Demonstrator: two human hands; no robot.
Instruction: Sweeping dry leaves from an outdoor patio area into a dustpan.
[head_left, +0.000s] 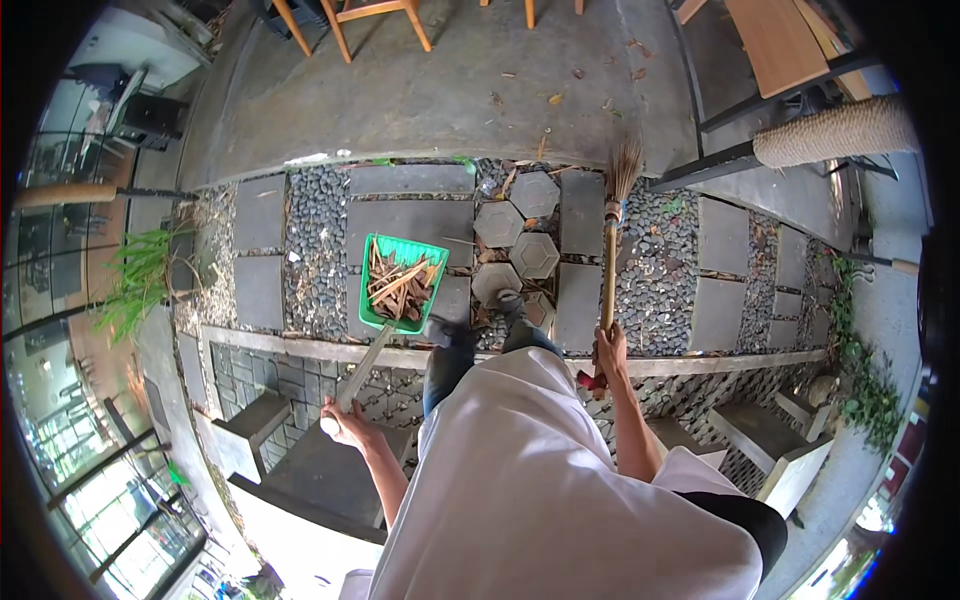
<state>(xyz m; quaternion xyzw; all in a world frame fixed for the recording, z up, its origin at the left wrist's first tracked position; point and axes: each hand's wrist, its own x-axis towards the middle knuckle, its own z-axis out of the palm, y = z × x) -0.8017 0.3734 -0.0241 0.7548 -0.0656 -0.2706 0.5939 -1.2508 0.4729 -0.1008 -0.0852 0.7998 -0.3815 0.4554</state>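
My left hand (351, 426) is closed around the long handle of a green plastic dustpan (367, 285). Brown dry leaves and twigs (401, 289) lie in the pan, which hangs over or rests on the paving to the left of my feet; its exact height cannot be told. In my right hand (611, 351) is the wooden handle of a stick broom (610, 262). Its bristles point away from me and reach the edge of the concrete floor (450, 97). Something dark red shows beside my right hand.
Stepping slabs, hexagonal pavers (534, 255) and dark pebbles (660, 277) surround my feet. A low concrete kerb (675, 366) runs across. Wooden chair legs (416, 26) stand ahead; a rope-wrapped post (832, 135) is at right, a potted plant (142, 277) at left. Scattered leaves (555, 98) lie on the concrete.
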